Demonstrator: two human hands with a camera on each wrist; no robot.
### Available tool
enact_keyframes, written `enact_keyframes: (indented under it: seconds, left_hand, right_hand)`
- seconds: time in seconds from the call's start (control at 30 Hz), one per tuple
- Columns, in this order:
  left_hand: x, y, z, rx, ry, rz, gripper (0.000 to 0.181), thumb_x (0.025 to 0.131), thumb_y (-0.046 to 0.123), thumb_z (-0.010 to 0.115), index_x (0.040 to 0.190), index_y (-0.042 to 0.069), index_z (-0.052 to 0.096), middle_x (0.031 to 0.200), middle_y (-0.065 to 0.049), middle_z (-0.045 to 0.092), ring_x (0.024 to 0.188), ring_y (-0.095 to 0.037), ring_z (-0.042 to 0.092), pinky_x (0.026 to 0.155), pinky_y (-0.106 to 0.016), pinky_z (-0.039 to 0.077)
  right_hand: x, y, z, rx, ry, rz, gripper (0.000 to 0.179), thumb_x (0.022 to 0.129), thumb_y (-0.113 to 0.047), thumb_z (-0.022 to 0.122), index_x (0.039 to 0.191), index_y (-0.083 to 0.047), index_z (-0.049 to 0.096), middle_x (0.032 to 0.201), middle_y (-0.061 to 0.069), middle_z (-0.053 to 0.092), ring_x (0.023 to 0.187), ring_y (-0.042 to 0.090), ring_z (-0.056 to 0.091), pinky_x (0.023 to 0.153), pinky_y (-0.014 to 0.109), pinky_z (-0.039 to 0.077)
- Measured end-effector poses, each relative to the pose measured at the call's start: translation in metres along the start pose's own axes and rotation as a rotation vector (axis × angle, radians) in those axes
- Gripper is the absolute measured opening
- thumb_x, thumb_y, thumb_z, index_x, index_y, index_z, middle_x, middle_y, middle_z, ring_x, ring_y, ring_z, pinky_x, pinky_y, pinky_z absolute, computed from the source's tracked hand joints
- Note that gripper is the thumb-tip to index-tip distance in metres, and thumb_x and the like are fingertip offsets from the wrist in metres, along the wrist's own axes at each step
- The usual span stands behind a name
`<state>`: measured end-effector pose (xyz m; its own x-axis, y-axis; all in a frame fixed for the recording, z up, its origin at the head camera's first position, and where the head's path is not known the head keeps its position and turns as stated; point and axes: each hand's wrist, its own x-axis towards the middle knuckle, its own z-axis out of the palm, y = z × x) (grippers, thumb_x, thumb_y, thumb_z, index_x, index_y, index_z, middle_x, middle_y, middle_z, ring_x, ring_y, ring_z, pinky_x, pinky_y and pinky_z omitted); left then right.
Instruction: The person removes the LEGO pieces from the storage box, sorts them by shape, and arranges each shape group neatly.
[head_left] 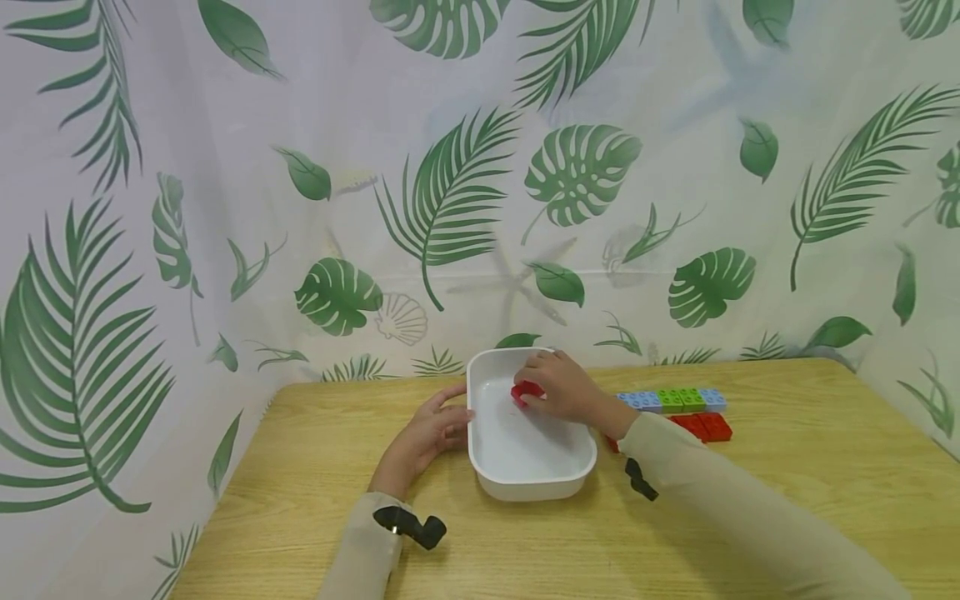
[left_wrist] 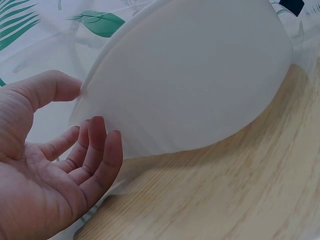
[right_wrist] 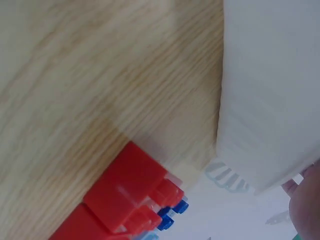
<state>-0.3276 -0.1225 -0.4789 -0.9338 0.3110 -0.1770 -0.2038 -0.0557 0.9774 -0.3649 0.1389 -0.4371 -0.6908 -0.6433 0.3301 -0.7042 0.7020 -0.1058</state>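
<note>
A white rectangular plastic box (head_left: 525,454) stands on the table between the two hands. My right hand (head_left: 562,387) reaches over its right rim and pinches a red toy building brick (head_left: 527,392) inside. In the right wrist view, only part of the right hand (right_wrist: 306,205) shows past the rim; the held brick is hidden there. My left hand (head_left: 427,433) is at the box's left side. Up close, the left thumb touches the rim of the box (left_wrist: 200,75), while the other fingers (left_wrist: 97,145) bend loosely beside its outer wall.
Right of the box, a row of light blue and green bricks (head_left: 681,401) lies on the wooden table (head_left: 810,467). Red bricks (head_left: 705,427) are lined up in front of it, partly behind the right forearm. A leaf-patterned curtain (head_left: 480,208) hangs behind the table.
</note>
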Motion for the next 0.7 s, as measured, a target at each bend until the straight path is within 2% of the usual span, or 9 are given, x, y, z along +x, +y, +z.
enact_keyframes:
  seconds: [0.33,0.7]
  left_hand:
    - [-0.002,0.002,0.001,-0.005,-0.009,0.002,0.062,0.094,0.015,0.065,0.152,0.016,0.043,0.134,-0.019,0.064,0.1,-0.018,0.068,0.088,-0.036,0.057]
    - [-0.001,0.0,0.0,-0.001,-0.024,0.01,0.063,0.095,0.014,0.064,0.153,0.013,0.041,0.129,-0.018,0.066,0.099,-0.018,0.069,0.087,-0.035,0.058]
  right_hand:
    - [-0.01,-0.003,-0.024,-0.034,0.05,-0.071,0.025,0.083,-0.018,0.083,0.107,-0.013,0.076,0.104,0.004,0.074,0.1,0.024,0.063,0.094,0.046,0.052]
    - [-0.031,0.002,-0.061,-0.083,0.12,-0.109,0.024,0.082,-0.013,0.084,0.105,-0.012,0.076,0.102,0.005,0.074,0.099,0.026,0.064,0.09,0.045,0.053]
